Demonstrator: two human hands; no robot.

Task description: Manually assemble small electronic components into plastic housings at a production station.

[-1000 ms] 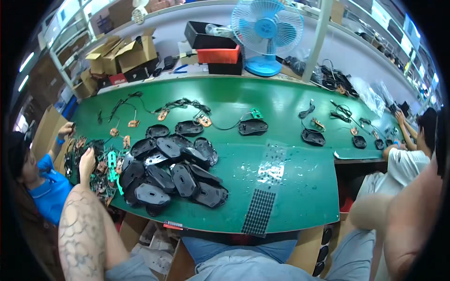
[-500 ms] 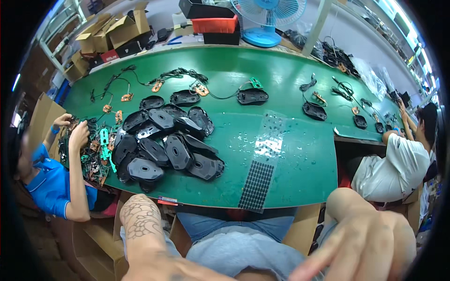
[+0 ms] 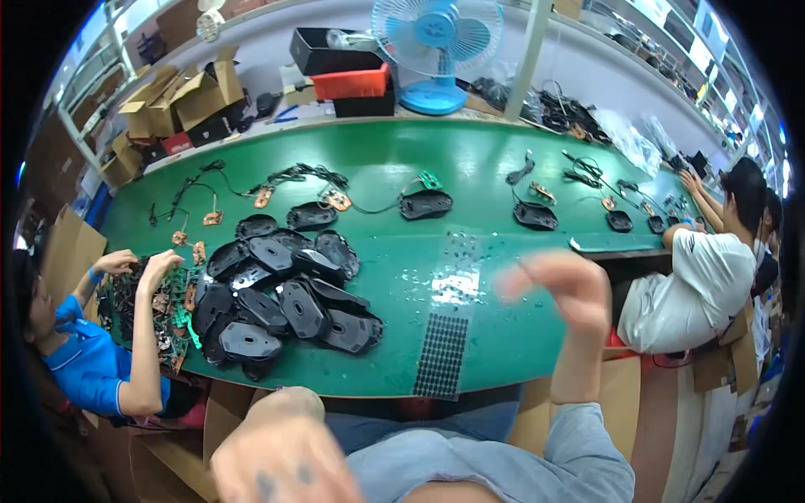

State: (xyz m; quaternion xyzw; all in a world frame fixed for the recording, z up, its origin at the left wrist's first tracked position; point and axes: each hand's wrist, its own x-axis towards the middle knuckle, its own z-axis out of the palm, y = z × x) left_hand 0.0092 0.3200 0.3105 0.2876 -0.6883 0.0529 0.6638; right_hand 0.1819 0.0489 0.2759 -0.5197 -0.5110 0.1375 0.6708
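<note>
My right hand is raised over the near right part of the green table. It is blurred, its fingers loosely apart, with nothing in it. My left hand sits low at the bottom edge, below the table's front rim; it shows its blurred back and its fingers are hidden. A pile of black mouse base shells lies on the table left of centre. Between the pile and my right hand lie a black dotted sheet and a clear sheet of small pads.
A person in blue handles green circuit boards at the left end. Another person in white sits at the right. More wired mouse bases line the far half. A blue fan and cardboard boxes stand behind.
My right hand has risen from the lower right corner to above the table's near edge. My left arm has dropped toward the bottom edge, leaving only the hand showing.
</note>
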